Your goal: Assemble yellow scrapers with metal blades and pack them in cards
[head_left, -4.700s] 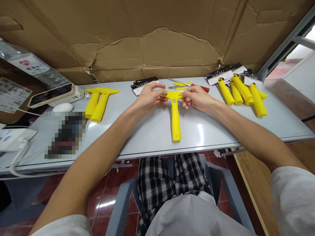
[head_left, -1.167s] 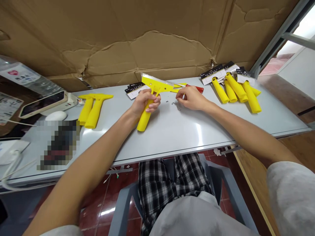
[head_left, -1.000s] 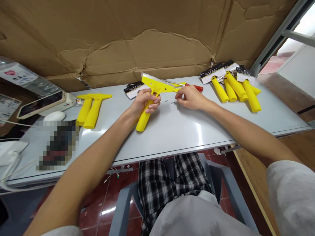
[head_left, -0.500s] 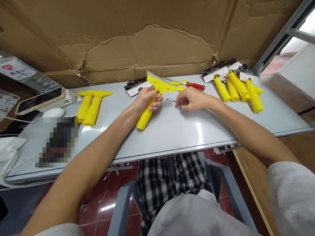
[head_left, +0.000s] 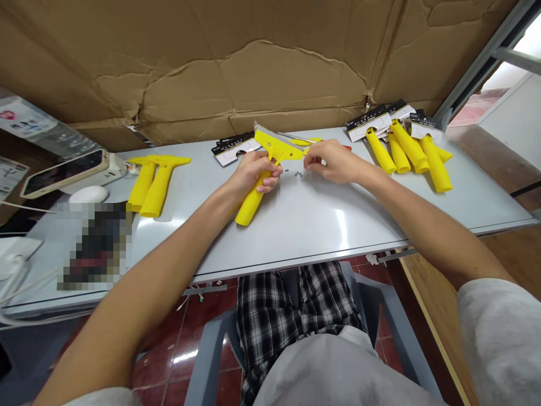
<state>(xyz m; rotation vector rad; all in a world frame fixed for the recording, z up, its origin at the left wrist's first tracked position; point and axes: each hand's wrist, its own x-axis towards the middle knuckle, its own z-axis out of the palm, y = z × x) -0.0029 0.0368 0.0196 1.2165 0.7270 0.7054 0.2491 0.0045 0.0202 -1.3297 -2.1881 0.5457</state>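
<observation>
My left hand (head_left: 260, 172) is wrapped round the handle of a yellow T-shaped scraper (head_left: 249, 207), its head tilted up and a thin pale blade along the far edge. My right hand (head_left: 325, 160) is pinched at the right end of the scraper's head; whatever lies between its fingertips is too small to make out. Just below that hand, several small screws (head_left: 299, 174) lie on the table. Behind it is a screwdriver, mostly covered, with a bit of its red handle (head_left: 348, 148) showing. Another yellow piece (head_left: 310, 141) lies behind the scraper's head.
Two yellow T-shaped handles (head_left: 156, 186) lie at the left. Several carded yellow scrapers (head_left: 408, 149) are piled at the right, and black-and-white cards (head_left: 230, 151) lie behind my left hand. A phone (head_left: 63, 173), a white mouse (head_left: 88, 194) and a bottle (head_left: 51, 132) are far left. Cardboard (head_left: 253, 79) stands behind.
My right hand has lifted from the screws on the table up to the right end of the scraper's head, covering more of the screwdriver. My left hand keeps its hold, nearly still.
</observation>
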